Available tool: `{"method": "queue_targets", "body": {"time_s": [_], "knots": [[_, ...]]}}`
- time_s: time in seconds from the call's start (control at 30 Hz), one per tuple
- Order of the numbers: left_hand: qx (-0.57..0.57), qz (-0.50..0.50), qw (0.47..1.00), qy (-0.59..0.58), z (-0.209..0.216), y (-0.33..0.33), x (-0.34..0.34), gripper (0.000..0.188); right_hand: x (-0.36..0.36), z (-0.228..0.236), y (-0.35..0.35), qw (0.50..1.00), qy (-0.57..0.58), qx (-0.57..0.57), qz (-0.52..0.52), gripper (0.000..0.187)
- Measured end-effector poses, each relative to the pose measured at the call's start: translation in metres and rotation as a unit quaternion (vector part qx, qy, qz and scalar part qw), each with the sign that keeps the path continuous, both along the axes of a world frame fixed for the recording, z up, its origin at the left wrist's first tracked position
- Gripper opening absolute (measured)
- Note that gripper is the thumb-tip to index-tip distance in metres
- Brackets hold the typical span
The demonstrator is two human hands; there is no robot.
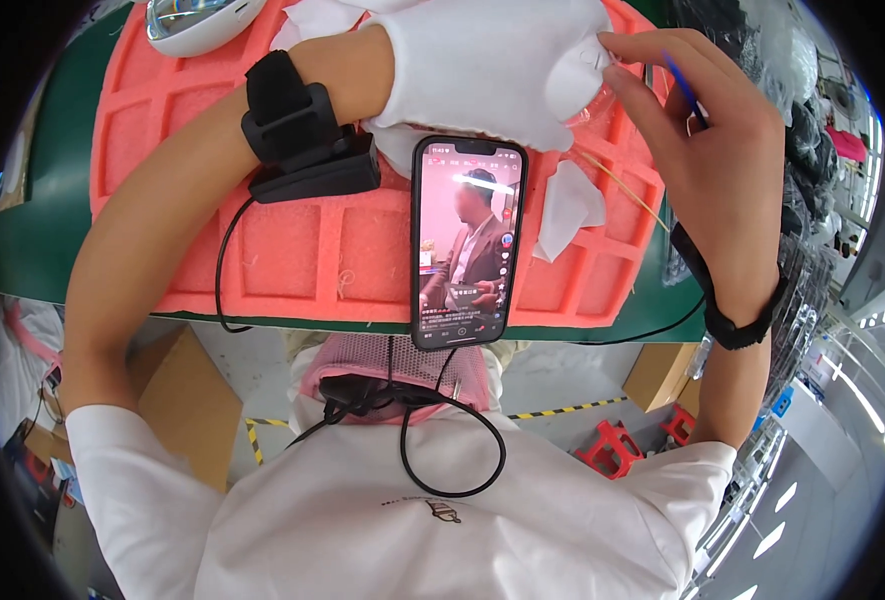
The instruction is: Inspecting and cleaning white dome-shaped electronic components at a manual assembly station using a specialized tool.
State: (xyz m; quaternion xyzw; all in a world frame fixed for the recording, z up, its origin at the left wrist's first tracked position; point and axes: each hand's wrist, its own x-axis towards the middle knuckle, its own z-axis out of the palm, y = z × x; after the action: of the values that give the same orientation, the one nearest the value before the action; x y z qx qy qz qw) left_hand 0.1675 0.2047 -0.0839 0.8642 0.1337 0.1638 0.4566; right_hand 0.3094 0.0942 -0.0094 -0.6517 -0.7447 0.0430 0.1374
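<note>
A white, sleeve-like fabric piece (482, 75) covers my left hand, which is inside it, so its fingers are hidden; only the left wrist (352, 75) shows at its opening. At the far right end of the fabric, the thumb and forefinger of my right hand (712, 130) are pinched on its edge. Whether something tiny is between those fingertips is too small to tell. A thin blue pointed tool (684, 88) rests in the same hand, among the other fingers. Just below the fabric, a phone (467, 240) playing a video lies at the near edge of the pink foam tray.
The pink foam tray (272, 250) with square compartments sits on a green table (37, 240). White scraps (569, 210) and a rounded white device (202, 22) lie on it. Black cables (502, 455) hang at my front. Red stools (610, 450) and cardboard boxes (187, 400) stand below.
</note>
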Motion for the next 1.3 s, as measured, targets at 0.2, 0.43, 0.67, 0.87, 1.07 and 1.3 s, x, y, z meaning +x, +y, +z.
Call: {"method": "queue_targets", "body": {"time_s": [0.2,0.43,0.67,0.87,1.07,1.3], "knots": [[-0.035,-0.010,0.999,0.032,0.007,0.000,-0.002,0.051,0.005,-0.002,0.000,1.000,-0.009,0.010,0.005,0.012],[-0.034,-0.008,0.999,0.022,0.007,0.000,0.001,0.047,-0.003,0.017,0.008,0.995,-0.082,-0.055,-0.020,0.021],[-0.012,-0.014,0.999,-0.037,-0.006,-0.001,0.000,0.046,-0.018,0.030,0.021,0.951,-0.272,-0.112,0.095,0.014],[-0.035,-0.025,0.999,-0.016,0.000,0.002,0.001,0.045,-0.008,0.023,0.030,0.970,-0.199,-0.096,0.102,0.016],[-0.016,-0.047,0.995,0.081,0.014,0.006,0.004,0.041,0.012,0.002,0.023,0.995,-0.036,-0.071,0.062,0.029],[0.092,-0.066,0.993,0.040,0.012,0.009,0.005,0.035,0.030,-0.027,0.015,0.986,0.138,-0.087,0.040,0.010]]}}
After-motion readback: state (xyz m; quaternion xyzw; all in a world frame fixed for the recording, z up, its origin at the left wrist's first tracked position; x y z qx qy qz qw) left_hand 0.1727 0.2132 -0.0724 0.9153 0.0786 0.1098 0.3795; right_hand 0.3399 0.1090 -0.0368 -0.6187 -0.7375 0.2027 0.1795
